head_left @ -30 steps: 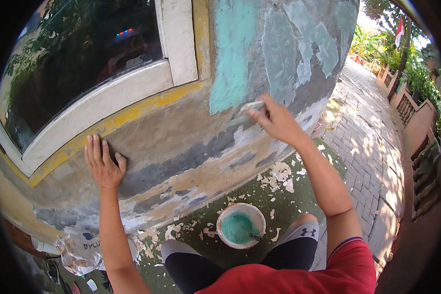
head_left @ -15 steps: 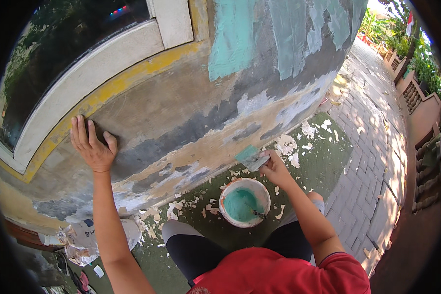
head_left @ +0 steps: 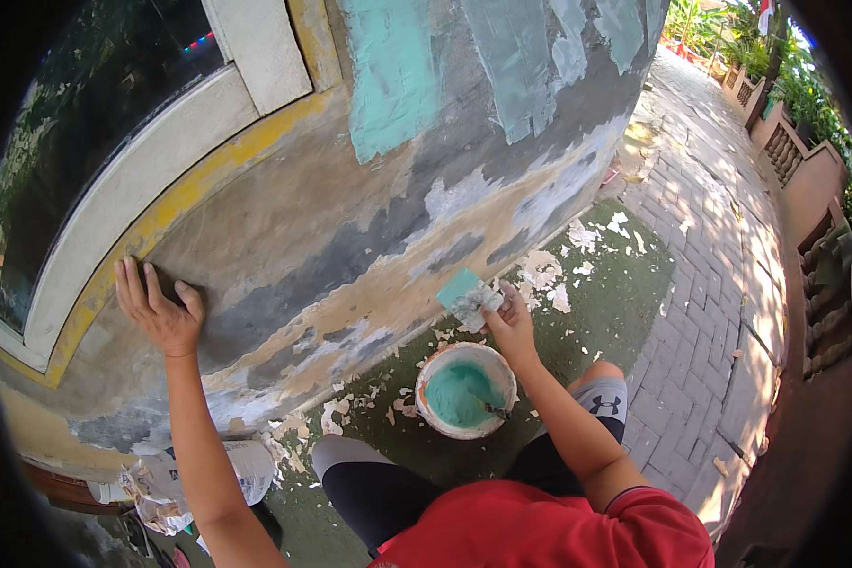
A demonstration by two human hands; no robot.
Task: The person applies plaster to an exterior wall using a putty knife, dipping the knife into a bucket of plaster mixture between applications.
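My left hand (head_left: pixel 164 314) rests with fingers spread against the wall (head_left: pixel 275 218), just below the yellow strip under the window frame. In my right hand (head_left: pixel 512 328) is a flat scraper (head_left: pixel 470 295), its blade coated with teal and greyish paste. The scraper is held above the ground, apart from the wall. Between my knees stands a white bucket (head_left: pixel 424 411) holding teal paste (head_left: pixel 459 390), with a dark tool handle (head_left: pixel 496 411) showing inside its rim. Higher up, broad teal patches (head_left: pixel 395 80) cover part of the wall.
Peeled paint flakes (head_left: pixel 540 272) litter the green ground (head_left: pixel 625 312) along the wall's foot. A crumpled plastic bag (head_left: pixel 156 492) lies at the lower left. The white window frame (head_left: pixel 133 170) is at upper left. Grey paving (head_left: pixel 682 312) runs along the right, beside a low balustrade (head_left: pixel 786 156).
The scraper has turned in my right hand and moved slightly left, showing more of its paste-smeared face. My left hand stays on the wall. The view has shifted a little.
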